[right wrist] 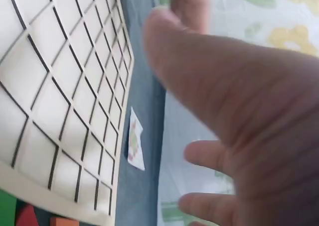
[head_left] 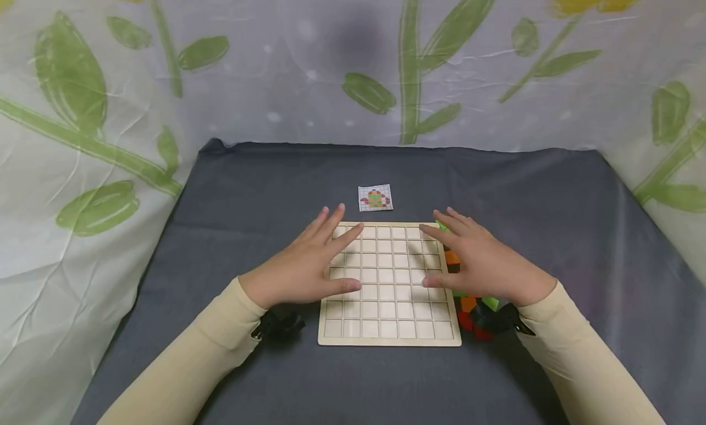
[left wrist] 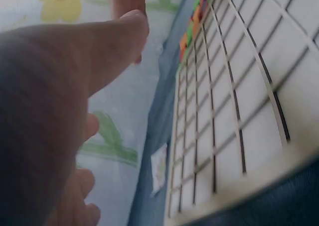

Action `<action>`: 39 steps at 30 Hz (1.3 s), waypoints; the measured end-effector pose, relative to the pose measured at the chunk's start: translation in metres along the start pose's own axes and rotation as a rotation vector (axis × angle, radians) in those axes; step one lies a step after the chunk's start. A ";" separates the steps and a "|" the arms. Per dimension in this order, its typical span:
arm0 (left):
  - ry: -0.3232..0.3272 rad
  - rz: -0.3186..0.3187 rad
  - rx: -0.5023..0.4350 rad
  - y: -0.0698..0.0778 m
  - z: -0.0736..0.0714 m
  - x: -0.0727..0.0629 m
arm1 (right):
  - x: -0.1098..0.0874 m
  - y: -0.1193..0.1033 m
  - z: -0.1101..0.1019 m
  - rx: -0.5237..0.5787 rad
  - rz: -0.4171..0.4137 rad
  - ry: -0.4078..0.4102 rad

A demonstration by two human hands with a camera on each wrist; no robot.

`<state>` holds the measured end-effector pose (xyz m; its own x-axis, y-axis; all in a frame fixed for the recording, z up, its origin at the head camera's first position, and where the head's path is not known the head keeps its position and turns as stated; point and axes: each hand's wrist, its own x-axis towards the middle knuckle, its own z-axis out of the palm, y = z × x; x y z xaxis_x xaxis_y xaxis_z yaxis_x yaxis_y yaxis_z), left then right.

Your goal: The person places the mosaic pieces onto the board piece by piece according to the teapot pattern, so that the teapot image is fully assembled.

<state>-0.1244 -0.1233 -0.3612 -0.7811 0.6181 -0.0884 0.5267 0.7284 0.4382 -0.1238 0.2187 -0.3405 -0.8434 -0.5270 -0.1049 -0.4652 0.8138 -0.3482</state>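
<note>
Bare left hand: spread wide, with gaps between the fingers and with thumb well apart from index; over the left side of a square, pale wooden grid board.
Bare right hand: likewise spread, with thumb well away from index; above the board's right side, shadowing the cells.
Fingertip contact: with thumbs clear of the grid in both wrist views; cannot tell for every other finger.
Hidden or blurred: under the hands, part of the board's left and right edges; in the wrist views, only portions of each hand, cut off and soft, darkest in the left one.
Board surface: flat on the cloth, midway between the arms; pale cells split by thin strips, inside a plain frame with rounded near corners.
Red, orange and green blocks: just beside the board's right edge, partly covered by the right hand and wrist; too hidden to count.
Small white paper card: near the board's far edge, apart from it; printed with a red, green and orange grid pattern.
Cream sleeves: cut off at the near edge.
Dark grey cloth: beneath everything.
White fabric backdrop: at far, left and right, with green leaves and yellow flowers.
</note>
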 end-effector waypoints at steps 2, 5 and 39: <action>-0.024 -0.016 -0.021 -0.007 0.002 0.000 | -0.001 0.003 -0.003 0.027 0.022 -0.022; -0.064 -0.041 -0.056 -0.018 0.007 0.002 | -0.005 0.010 -0.008 0.050 0.050 -0.028; -0.126 -0.101 -0.079 -0.052 0.019 0.012 | 0.002 0.048 0.004 0.115 0.152 -0.241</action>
<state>-0.1547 -0.1477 -0.4019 -0.7776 0.5791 -0.2450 0.4159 0.7659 0.4903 -0.1463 0.2555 -0.3615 -0.8064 -0.4558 -0.3769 -0.2939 0.8618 -0.4135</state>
